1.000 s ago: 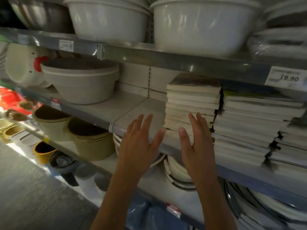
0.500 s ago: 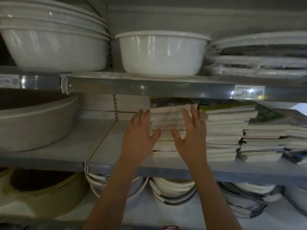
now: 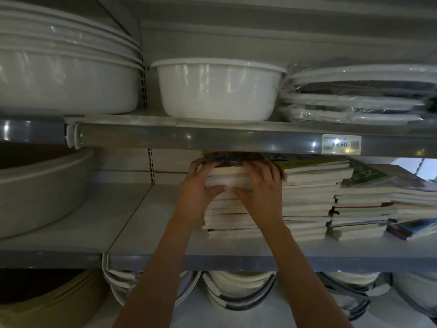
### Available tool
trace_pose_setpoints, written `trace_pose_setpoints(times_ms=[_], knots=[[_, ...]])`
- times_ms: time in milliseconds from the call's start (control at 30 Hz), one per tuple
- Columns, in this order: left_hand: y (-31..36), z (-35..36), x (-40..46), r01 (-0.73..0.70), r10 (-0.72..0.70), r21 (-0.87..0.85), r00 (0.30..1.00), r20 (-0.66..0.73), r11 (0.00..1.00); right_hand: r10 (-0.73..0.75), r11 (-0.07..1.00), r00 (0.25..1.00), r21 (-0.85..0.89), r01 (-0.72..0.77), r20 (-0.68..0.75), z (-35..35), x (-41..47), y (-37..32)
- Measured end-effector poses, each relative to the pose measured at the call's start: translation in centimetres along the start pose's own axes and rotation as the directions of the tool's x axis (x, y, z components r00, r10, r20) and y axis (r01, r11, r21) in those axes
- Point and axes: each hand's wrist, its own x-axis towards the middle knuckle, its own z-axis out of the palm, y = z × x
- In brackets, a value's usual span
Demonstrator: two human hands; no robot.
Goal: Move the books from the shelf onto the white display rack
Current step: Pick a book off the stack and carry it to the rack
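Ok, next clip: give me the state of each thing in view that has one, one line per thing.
left hand: curled round the left end of the top books, thumb underneath.
right hand: curled round the same books from the right.
leftmost book stack: on the shelf, top few books in both hands' grip.
other book stacks: lying flat, untouched.
white basin: upright on the shelf above.
wrapped trays: stacked, in clear plastic.
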Motion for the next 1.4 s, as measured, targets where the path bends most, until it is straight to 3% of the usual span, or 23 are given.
trace_pose_setpoints(times_ms=[133, 367, 667, 800, 933, 1033, 1133, 1233, 1300, 1400], knots=[[0.0, -0.1, 0.2, 0.037, -0.039, -0.112, 0.999, -0.016, 0.993, 0.012, 0.998, 0.999, 0.064, -0.015, 0.044, -0.1, 0.1, 0.0], [-0.5, -0.2, -0.3, 0.017, -0.026, -0.159, 0.998, -0.051, 0.987, 0.123, 0.986, 0.992, 0.113, -0.126, 0.031, -0.5, 0.3, -0.7], [-0.3, -3.4, -4.1, 0.058, -0.070, -0.234, 0.997, -0.041, 0.970, 0.028, 0.979, 0.997, 0.205, -0.012, -0.076, -1.4, -2.4, -3.5], [0.4, -3.3, -4.6, 0.034, -0.045, -0.125, 0.995, -0.088, 0.992, -0.020, 0.997, 1.000, 0.068, 0.021, -0.014, -1.5, -3.1, -3.6], [1.4, -3.8, -4.6, 0.006, -0.006, 0.015, 0.999, -0.032, 1.000, 0.020, 0.992, 0.999, 0.123, -0.017, -0.028, -1.8, -2.9, -3.4], [1.7, -4.1, -5.4, 0.072, -0.075, -0.083, 0.997, -0.035, 0.994, 0.018, 0.993, 0.999, 0.115, -0.015, -0.029, -2.2, -3.3, -3.7], [2.7, -4.1, -5.9, 0.218, -0.242, -0.341, 0.970, -0.027, 0.914, 0.036, 0.994, 0.998, 0.102, -0.031, -0.048, -2.4, -4.1, -4.4], [3.5, -4.4, -5.1, 0.328, -0.407, -0.564, 0.913, -0.015, 0.758, 0.076, 0.993, 0.996, 0.093, -0.072, -0.038, -2.5, -4.7, -5.3], [3.8, -4.9, -4.0, 0.407, -0.502, -0.640, 0.864, 0.039, 0.651, 0.092, 0.990, 0.996, 0.105, -0.091, -0.003, -2.7, -4.9, -5.6], [4.2, -5.4, -3.1, 0.463, -0.514, -0.639, 0.849, 0.122, 0.614, 0.134, 0.976, 0.990, 0.167, -0.139, 0.041, -3.3, -4.8, -6.3]])
